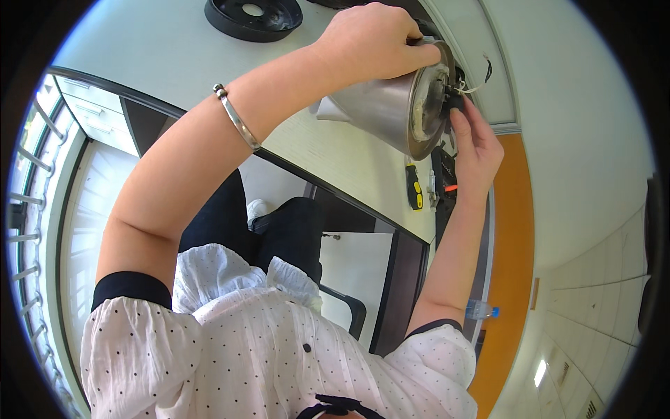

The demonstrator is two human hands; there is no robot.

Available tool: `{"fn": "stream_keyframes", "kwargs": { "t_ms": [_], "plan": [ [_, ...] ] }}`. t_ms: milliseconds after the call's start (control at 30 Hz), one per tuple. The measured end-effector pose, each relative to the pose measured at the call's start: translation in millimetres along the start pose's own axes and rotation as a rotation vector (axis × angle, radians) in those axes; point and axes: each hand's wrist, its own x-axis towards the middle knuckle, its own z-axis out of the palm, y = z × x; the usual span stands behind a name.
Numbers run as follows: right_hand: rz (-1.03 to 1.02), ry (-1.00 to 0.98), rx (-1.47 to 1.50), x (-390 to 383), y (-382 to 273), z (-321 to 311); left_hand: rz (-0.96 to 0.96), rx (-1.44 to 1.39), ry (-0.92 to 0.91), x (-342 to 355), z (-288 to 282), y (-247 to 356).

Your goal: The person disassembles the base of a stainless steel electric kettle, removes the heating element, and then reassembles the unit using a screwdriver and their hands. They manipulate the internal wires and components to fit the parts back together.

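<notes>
Kettle [380,105] tipped sideways over table [167,42]. L hand [377,42] clamps its base rim; R hand [478,146] pinches 1 black part [454,103] there, nr wires [476,89]. Step's prob. handling that part; next move likely needs steady L grip.

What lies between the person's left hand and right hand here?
The underside of the metal kettle, shown in the head view; the left hand grips its rim, the right hand pinches a black part.
</notes>
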Motion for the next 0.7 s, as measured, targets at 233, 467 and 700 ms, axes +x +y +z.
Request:
{"fn": "stream_keyframes", "kwargs": {
  "t_ms": [233,467,700],
  "plan": [
    [-0.101,-0.075,-0.078,7,4,0,-0.042,-0.076,-0.009,5,9,-15],
    [-0.134,-0.159,-0.177,15,-2,-3,-0.137,-0.096,-0.116,2,10,-18],
    [-0.168,-0.187,-0.236,18,-2,-9,-0.128,-0.226,-0.094,2,18,-23]
  ]
}}
